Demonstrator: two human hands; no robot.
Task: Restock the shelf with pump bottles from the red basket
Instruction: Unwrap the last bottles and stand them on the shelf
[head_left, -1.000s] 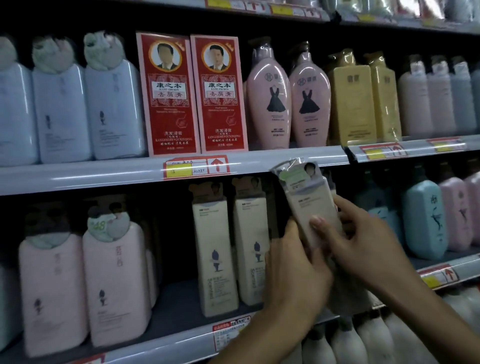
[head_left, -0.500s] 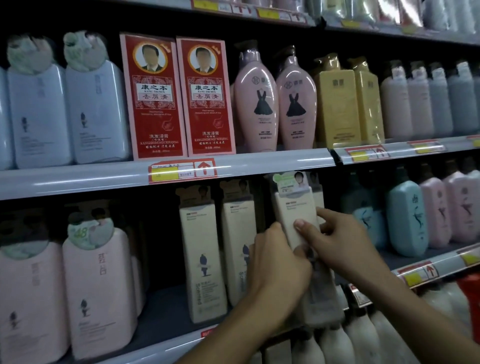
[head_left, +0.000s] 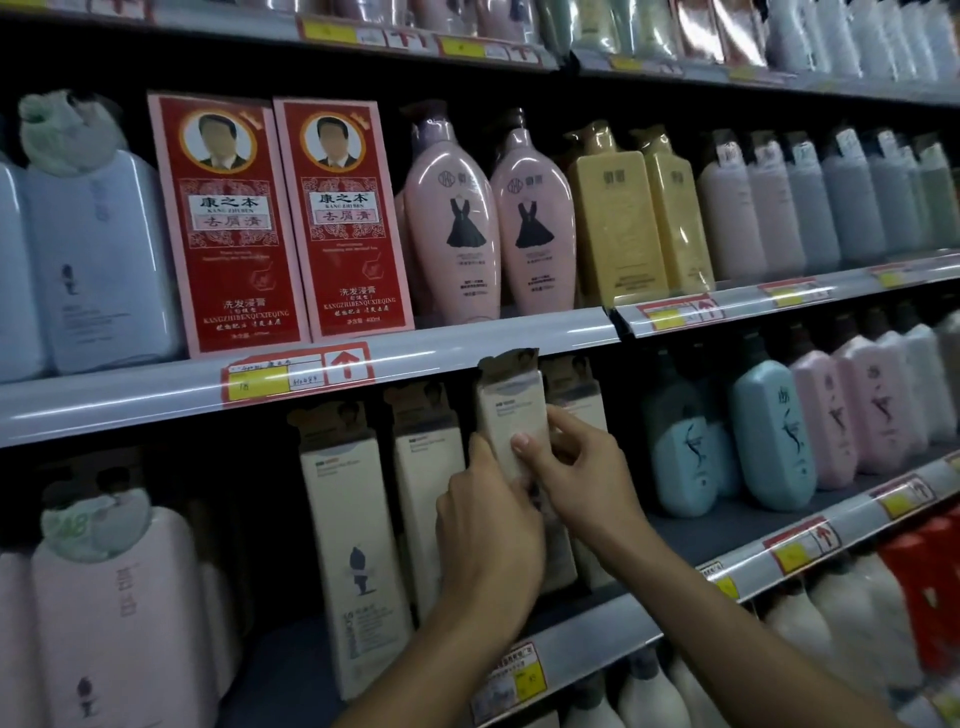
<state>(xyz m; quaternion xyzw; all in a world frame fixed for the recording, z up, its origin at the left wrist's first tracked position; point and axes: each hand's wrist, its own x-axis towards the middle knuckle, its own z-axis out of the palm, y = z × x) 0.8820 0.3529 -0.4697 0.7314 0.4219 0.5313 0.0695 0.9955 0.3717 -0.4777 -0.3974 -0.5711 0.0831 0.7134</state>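
Observation:
A tall cream pump bottle (head_left: 511, 415) with a card tag on its top stands upright on the middle shelf (head_left: 587, 631), held between both hands. My left hand (head_left: 488, 525) grips its left side and lower front. My right hand (head_left: 576, 467) grips its right side, thumb across the front. Two matching cream bottles (head_left: 353, 545) stand just to its left, and another cream bottle (head_left: 571, 389) sits close behind on its right. The bottle's lower half is hidden by my hands. The red basket is out of view.
Pale blue bottles (head_left: 774, 436) and pink bottles (head_left: 852, 410) fill the shelf to the right. Large pink bottles (head_left: 114, 613) stand at the left. The upper shelf holds red boxes (head_left: 228, 223), pink bottles (head_left: 452, 218) and yellow bottles (head_left: 613, 218). White bottles (head_left: 831, 634) line the bottom shelf.
Both hands have carried the cream bottle from a tilt in front of the shelf edge to upright, further back into the row beside the matching bottles.

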